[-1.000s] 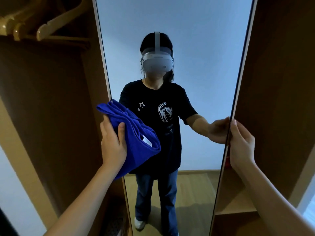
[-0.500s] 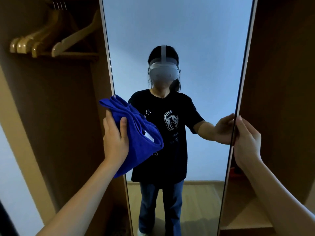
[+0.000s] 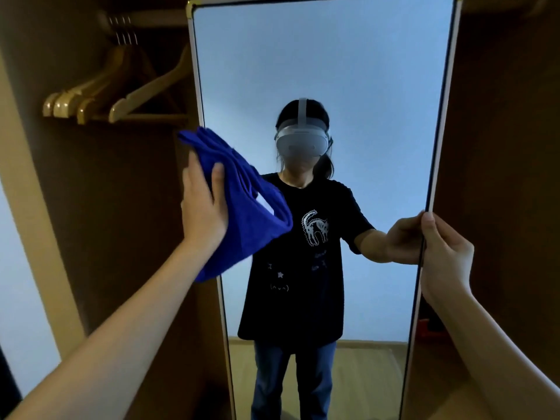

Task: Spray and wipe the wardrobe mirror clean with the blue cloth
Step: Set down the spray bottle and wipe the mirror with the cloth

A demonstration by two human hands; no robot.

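Observation:
A tall wardrobe mirror (image 3: pixel 363 86) in a thin pale frame fills the middle of the head view and reflects a person in a black T-shirt wearing a headset. My left hand (image 3: pixel 203 207) holds a bunched blue cloth (image 3: pixel 248 213) against the mirror's left edge at about chest height. My right hand (image 3: pixel 444 253) grips the mirror's right edge, thumb on the front and fingers behind it. No spray bottle is in view.
Several wooden hangers (image 3: pixel 100 98) hang on a rail in the open wardrobe bay to the left. Brown wardrobe panels (image 3: pixel 500 147) flank the mirror on both sides. A small red object (image 3: pixel 424 328) sits low in the right bay.
My view has tilted up, so the mirror's top corners and the hanger hooks now show. My left hand with the cloth has risen along the mirror's left edge. The right hand keeps its grip.

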